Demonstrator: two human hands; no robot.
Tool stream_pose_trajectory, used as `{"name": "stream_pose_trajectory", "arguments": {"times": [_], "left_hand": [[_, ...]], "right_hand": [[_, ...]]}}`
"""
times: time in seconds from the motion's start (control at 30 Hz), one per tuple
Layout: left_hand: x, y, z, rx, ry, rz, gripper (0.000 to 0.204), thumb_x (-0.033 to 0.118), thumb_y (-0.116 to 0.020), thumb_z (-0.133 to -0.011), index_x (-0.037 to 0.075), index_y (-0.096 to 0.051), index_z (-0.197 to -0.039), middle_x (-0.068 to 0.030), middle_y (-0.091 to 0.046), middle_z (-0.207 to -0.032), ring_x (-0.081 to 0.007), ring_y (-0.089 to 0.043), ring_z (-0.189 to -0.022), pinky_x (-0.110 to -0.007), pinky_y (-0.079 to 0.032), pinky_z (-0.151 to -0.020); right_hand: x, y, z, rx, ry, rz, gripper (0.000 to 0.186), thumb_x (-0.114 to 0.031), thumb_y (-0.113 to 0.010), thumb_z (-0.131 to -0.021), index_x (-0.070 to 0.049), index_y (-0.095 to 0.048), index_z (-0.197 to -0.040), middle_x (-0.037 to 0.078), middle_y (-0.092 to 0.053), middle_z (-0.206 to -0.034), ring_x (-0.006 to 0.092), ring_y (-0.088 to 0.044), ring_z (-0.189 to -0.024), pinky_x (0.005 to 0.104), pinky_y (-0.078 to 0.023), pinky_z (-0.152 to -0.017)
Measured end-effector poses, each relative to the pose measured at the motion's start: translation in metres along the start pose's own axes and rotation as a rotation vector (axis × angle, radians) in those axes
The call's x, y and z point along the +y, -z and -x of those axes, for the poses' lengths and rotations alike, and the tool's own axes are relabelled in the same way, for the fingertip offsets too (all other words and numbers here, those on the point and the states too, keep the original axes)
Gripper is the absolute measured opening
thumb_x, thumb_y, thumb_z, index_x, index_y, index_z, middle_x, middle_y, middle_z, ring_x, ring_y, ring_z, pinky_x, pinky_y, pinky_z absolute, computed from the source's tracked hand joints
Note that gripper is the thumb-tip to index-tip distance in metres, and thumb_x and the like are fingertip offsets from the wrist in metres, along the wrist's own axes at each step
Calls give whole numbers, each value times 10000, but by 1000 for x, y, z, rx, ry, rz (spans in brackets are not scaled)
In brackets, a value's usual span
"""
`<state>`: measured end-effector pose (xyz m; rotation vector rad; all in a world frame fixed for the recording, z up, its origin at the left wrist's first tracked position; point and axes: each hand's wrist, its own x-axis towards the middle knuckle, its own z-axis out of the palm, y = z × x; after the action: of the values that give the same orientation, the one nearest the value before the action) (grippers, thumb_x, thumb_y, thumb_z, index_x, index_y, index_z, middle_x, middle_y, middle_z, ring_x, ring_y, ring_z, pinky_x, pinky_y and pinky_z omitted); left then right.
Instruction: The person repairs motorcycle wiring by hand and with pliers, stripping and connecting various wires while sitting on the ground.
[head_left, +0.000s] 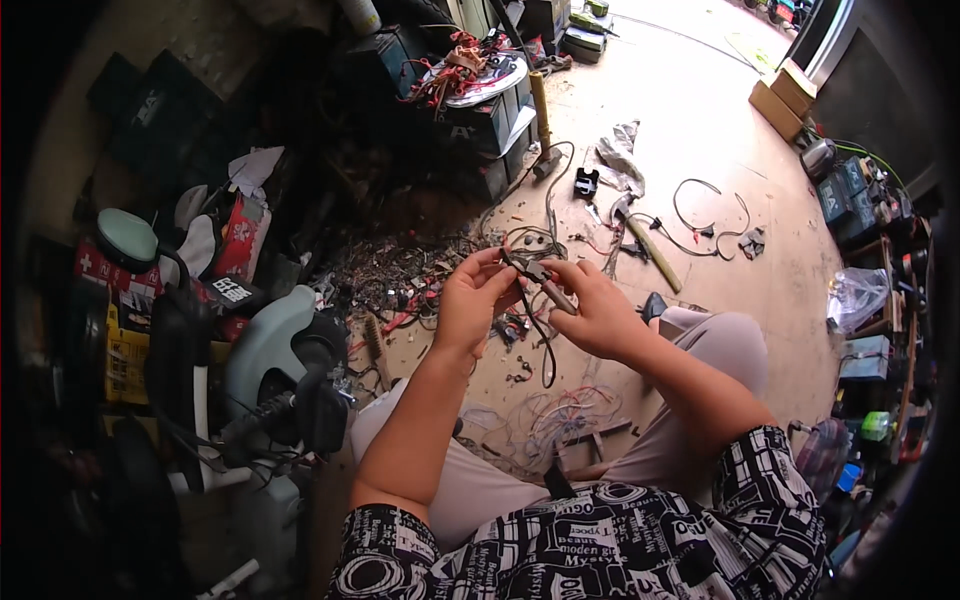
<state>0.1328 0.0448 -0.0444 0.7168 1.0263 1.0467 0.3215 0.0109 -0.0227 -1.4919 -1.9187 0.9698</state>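
In front of me, my left hand (472, 305) pinches a thin black cable (523, 305) between thumb and fingers. From there the cable hangs in a narrow loop above the floor. My right hand (602, 312) is closed round a small tool with a greyish handle (557, 294). The tool's metal-looking end lies close to the left fingertips, by the cable. Its exact kind is too small to tell, and whether it touches the cable I cannot tell. Below both hands, a bundle of thin red and white wires (565, 410) lies on the floor between my legs.
A hammer with a wooden handle (655, 255) lies ahead to the right, near a looped black cable (690, 225). Scrap wire and small parts (400, 285) are heaped left of my hands. Boxes topped with red wires (470, 75) stand behind; cluttered shelves (890, 290) line the right.
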Motion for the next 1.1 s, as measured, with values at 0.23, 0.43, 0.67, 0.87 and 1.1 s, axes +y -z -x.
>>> {"name": "stream_pose_trajectory", "arguments": {"times": [0.23, 0.43, 0.67, 0.87, 1.1], "left_hand": [[-4, -13, -6, -12, 34, 29, 243, -3, -591, -880, 6, -557, -1121, -87, -647, -971, -176, -658, -842, -288, -580, -713], [-7, -16, -7, -9, 37, 28, 248, -20, -593, -872, -13, -552, -1116, -98, -643, -979, -170, -652, -851, -265, -577, -701], [-8, -20, -3, -3, 32, 51, 246, -26, -587, -868, -24, -553, -1112, -100, -640, -988, -161, -647, -879, -267, -578, -739], [-10, -22, -3, 19, 42, 73, 216, -23, -593, -867, -31, -556, -1080, -109, -643, -977, -163, -653, -848, -262, -580, -726], [-11, -23, -3, 31, 53, 89, 196, -29, -595, -862, -26, -554, -1053, -111, -646, -959, -161, -654, -820, -254, -578, -695]], "right_hand": [[7, 2, -5, 95, -41, 105, 492, -264, -607, -729, -61, -541, -1172, 171, -562, -1003, 353, -559, -952, 426, -451, -850], [9, 2, -5, 87, -58, 128, 506, -264, -611, -724, -53, -529, -1177, 164, -559, -1002, 341, -553, -970, 415, -447, -856], [9, 1, -3, 63, -45, 140, 508, -266, -610, -737, -46, -506, -1182, 171, -553, -1019, 346, -546, -987, 415, -442, -866], [9, -2, -2, 66, -52, 162, 542, -258, -599, -743, -25, -471, -1215, 184, -543, -1040, 357, -539, -1008, 423, -436, -882], [8, -2, -2, 75, -51, 180, 556, -267, -591, -752, -18, -458, -1230, 186, -541, -1047, 358, -540, -1011, 421, -438, -882]]}}
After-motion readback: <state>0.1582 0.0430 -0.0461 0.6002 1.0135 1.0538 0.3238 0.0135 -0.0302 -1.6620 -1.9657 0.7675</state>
